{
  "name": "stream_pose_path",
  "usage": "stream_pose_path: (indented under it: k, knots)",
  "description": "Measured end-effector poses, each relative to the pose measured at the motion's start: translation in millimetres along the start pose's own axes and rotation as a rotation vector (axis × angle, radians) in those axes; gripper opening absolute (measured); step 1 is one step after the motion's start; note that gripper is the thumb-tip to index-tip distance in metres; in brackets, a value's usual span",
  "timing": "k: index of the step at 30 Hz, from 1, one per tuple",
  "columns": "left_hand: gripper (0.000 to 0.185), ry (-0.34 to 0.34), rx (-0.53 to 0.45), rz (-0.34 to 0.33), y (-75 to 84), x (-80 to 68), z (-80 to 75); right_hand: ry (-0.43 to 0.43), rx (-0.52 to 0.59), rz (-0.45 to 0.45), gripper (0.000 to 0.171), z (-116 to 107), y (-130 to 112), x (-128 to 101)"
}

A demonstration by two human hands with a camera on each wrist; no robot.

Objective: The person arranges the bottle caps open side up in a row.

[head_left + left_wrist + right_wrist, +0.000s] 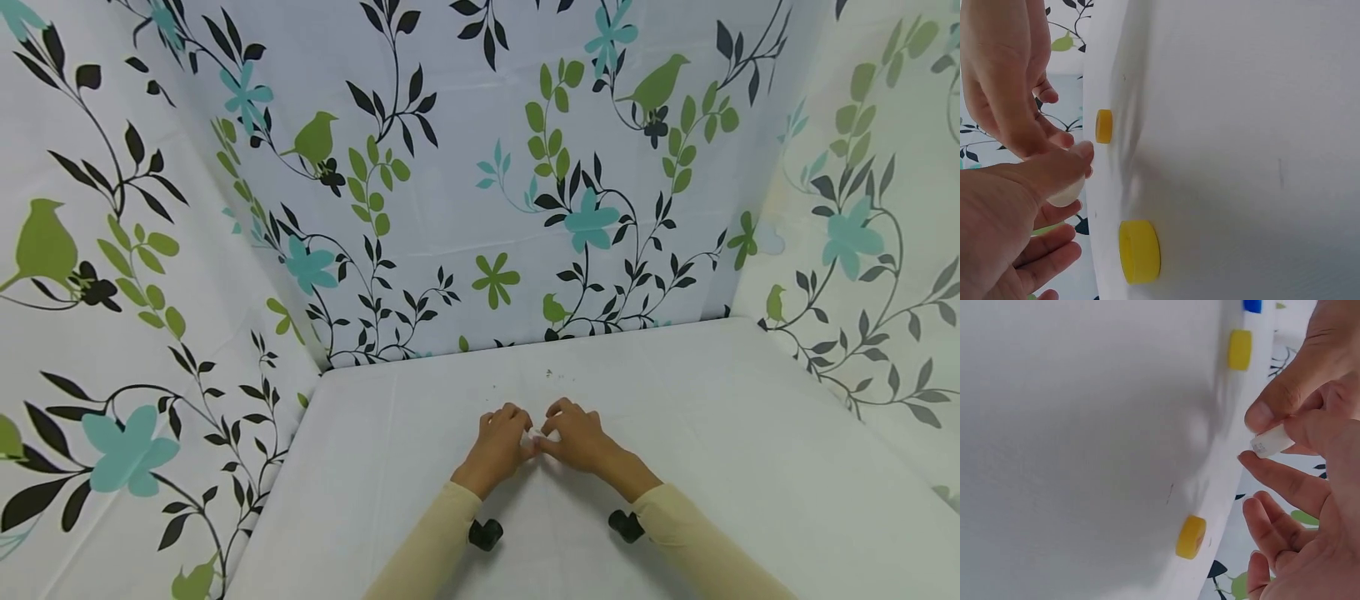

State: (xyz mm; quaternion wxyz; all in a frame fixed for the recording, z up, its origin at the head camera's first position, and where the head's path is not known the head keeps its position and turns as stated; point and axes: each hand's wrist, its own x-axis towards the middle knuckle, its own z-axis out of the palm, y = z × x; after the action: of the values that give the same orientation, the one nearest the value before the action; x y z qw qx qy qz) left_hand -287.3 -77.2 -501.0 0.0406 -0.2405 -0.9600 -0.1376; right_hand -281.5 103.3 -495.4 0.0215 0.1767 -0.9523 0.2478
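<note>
Around you on three sides hangs a patterned cloth [427, 250], white with dark stems and leaves, green birds and blue flowers. In front of you is the table [675, 392], its top white, with faint creases. Your two arms come in from the bottom edge in pale yellow sleeves, and they meet over the middle of the table. Your left hand [498, 437] and right hand [577, 437] are close together, tip to tip. A black device [486, 534] sits at your left wrist and a matching unit [626, 526] at your right.

The left wrist view shows you a yellow disc [1141, 252] on the table, with a smaller-looking orange disc [1104, 126] well apart from it. Your right wrist view also has a yellow and an orange one, plus part of a blue piece [1252, 305] at the top edge; you cannot tell from these whether the discs are the same pair.

The small white piece [1272, 442] is between your hands, raised off the table, faint marks on its end. Each hand pinches it between thumb and fingertips, the gap narrow; your right hand's lower fingers bend loosely, away from it. Smallest are some dark specks [549, 373] on the table beyond your hands.
</note>
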Motion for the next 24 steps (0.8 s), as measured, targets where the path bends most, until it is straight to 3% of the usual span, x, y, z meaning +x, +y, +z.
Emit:
stream_pose_path:
  k: [10,18,24]
  knots:
    - [0.03,0.01,-0.019,0.005,6.0,-11.0,2.9,-0.013,0.105,0.052,0.028,4.4,-1.1,-15.1]
    - [0.03,0.022,0.027,0.04,10.0,-16.4,3.1,0.075,0.093,-0.033,0.013,4.3,1.1,-26.8]
    - [0.032,0.013,0.05,0.056,10.9,-18.8,3.2,0.084,0.107,-0.085,0.016,5.6,5.6,-31.3]
